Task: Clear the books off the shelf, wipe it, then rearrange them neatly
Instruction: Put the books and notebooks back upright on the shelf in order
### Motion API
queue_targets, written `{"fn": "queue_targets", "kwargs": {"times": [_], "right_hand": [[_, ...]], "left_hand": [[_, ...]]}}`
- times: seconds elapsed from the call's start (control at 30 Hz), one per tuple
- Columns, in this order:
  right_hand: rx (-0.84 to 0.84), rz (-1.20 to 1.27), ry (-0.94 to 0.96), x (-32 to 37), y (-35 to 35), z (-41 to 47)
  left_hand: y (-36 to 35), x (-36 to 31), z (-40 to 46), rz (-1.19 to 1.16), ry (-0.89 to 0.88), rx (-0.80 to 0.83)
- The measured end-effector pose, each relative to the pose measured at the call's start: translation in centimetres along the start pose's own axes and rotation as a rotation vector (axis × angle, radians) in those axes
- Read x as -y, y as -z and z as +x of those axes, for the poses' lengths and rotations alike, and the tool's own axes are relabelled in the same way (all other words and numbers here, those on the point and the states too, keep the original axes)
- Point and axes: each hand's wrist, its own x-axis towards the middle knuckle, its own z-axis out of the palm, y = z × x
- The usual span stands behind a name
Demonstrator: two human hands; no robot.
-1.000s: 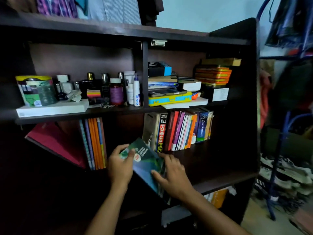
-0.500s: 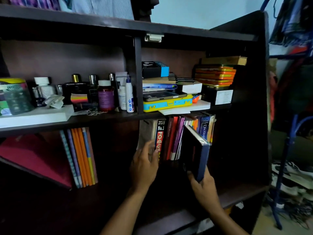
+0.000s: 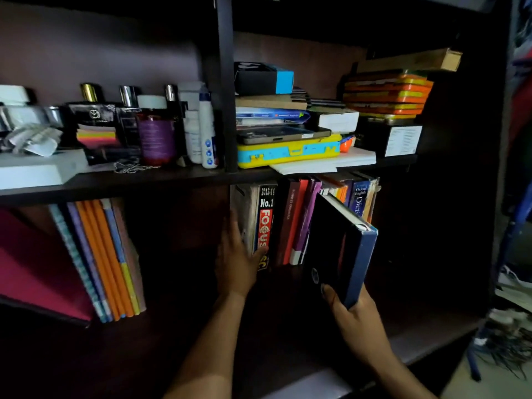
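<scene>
Your left hand [image 3: 236,254] lies flat against the left end of the row of books [image 3: 302,220] on the lower shelf [image 3: 417,326], fingers straight and pointing up along the outermost worn book, the thumb across the spine of the black-and-red book [image 3: 265,223] beside it. Your right hand [image 3: 355,315] grips the bottom corner of a dark book with a blue spine [image 3: 342,249]; the thumb presses on its black cover and the fingers curl under its lower edge. That book is tilted, its top leaning back toward the row in front of the dictionary [image 3: 359,201], its bottom held off the shelf. The rest of the row stands upright under the upper shelf board [image 3: 172,180]. Further left on the lower shelf, a set of thin orange and blue notebooks [image 3: 106,257] leans to the left beside a large red folder [image 3: 34,266]. On the upper shelf sit bottles [image 3: 157,131] to the left and a yellow case [image 3: 288,152] under stacked items to the right
</scene>
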Motion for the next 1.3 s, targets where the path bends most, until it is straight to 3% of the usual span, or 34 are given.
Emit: {"fn": "queue_targets", "kwargs": {"times": [0.07, 0.27, 0.53, 0.73, 1.03, 1.17, 1.3], "right_hand": [[0.016, 0.014, -0.006, 0.2, -0.3, 0.0], [0.13, 0.078, 0.028, 2.1, -3.2, -0.1], [0.157, 0.113, 0.1, 2.6, -7.3, 2.0], [0.019, 0.096, 0.084, 1.8, -8.9, 4.0], [0.009, -0.129, 0.05, 2.0, -8.9, 6.0], [-0.099, -0.151, 0.109, 1.5, -8.4, 4.7], [-0.091, -0.182, 0.209, 1.0, -8.7, 4.8]], "left_hand": [[-0.3, 0.2, 0.1, -0.123, -0.021, 0.041], [0.6, 1.4, 0.4, -0.203, -0.113, 0.052], [1.1, 1.4, 0.8, -0.254, -0.037, 0.088], [0.8, 1.4, 0.5, -0.294, 0.006, 0.054], [0.0, 0.2, -0.3, -0.335, 0.085, -0.027], [-0.5, 0.0, -0.4, -0.272, 0.065, -0.075], [-0.9, -0.2, -0.5, -0.212, 0.086, -0.06]]}}
